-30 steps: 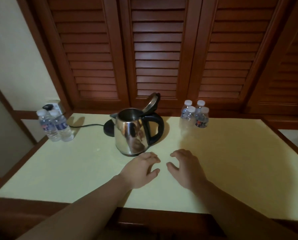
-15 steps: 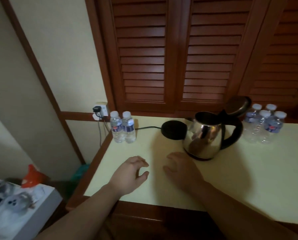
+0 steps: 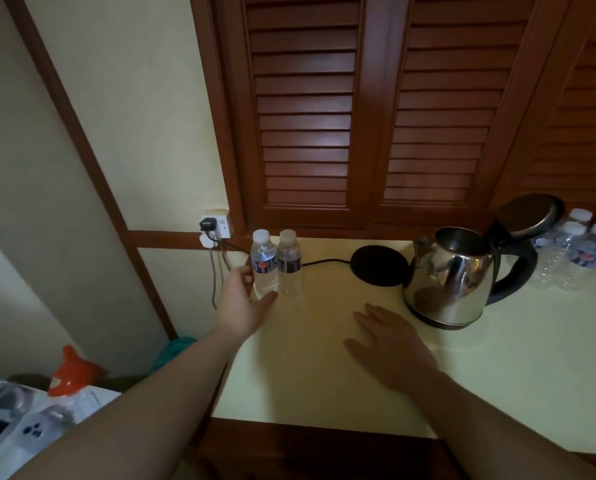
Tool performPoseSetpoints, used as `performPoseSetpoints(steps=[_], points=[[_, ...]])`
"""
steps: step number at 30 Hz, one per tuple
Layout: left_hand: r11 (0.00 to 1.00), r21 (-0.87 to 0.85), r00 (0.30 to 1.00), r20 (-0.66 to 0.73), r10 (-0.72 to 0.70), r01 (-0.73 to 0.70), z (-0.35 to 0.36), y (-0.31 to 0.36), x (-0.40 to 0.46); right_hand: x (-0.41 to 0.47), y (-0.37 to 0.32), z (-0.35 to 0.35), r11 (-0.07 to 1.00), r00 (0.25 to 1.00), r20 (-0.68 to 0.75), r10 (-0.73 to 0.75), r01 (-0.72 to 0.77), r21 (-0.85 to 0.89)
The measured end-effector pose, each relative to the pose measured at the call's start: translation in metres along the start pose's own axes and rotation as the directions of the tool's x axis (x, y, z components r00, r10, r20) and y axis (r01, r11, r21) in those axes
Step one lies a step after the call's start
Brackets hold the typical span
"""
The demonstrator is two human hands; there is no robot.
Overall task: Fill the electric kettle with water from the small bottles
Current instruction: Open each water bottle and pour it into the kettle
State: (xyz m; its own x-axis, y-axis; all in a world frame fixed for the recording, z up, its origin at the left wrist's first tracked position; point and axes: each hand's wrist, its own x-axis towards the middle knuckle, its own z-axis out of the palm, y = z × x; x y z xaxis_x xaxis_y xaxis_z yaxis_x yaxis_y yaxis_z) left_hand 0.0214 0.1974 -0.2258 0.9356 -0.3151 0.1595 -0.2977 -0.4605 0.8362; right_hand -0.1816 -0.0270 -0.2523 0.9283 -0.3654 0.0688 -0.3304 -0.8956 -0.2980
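Step in hand, as I read it: grab the first bottle. Left hand (image 3: 242, 306) is at the left bottle (image 3: 264, 264) of the pair by the table's (image 3: 324, 375) back-left corner, fingers spread around its lower body, thumb in front near the base; it looks like contact or close to it, but the grip isn't closed, so hand is open and holding nothing. The second bottle (image 3: 289, 263) stands touching or just beside the first, so closing the fingers around the far side risks knocking it; better to wrap low to mid body, lift straight up, then bring it over. Thin plastic, so squeeze lightly, especially once the cap (image 3: 261, 235) is off. Cap is still on, so it needs the other hand to unscrew. Right hand (image 3: 390, 341) lies flat on the table, fingers straight and relaxed, palm down, near the kettle (image 3: 452, 278) but not touching it, gripping nothing. Kettle stands upright on the table off its base (image 3: 379, 268), lid (image 3: 528, 211) flipped open, ready for pouring. More bottles (image 3: 573, 252) sit just right of the kettle, by the handle. Nothing poured yet, I judge.
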Motion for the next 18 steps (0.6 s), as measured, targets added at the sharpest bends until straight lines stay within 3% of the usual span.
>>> performPoseSetpoints(steps=[9, 18], points=[[0.999, -0.050, 0.990, 0.138, 0.026, -0.019, -0.004, 0.006, 0.043, -0.002, 0.001, -0.002, 1.000, 1.000, -0.001, 0.014, -0.014, 0.023], [0.996, -0.083, 0.983, 0.183, 0.032, -0.017, -0.004, -0.005, -0.010, 0.001, 0.002, -0.001, 1.000, 1.000, 0.023, 0.001, -0.001, -0.013]])
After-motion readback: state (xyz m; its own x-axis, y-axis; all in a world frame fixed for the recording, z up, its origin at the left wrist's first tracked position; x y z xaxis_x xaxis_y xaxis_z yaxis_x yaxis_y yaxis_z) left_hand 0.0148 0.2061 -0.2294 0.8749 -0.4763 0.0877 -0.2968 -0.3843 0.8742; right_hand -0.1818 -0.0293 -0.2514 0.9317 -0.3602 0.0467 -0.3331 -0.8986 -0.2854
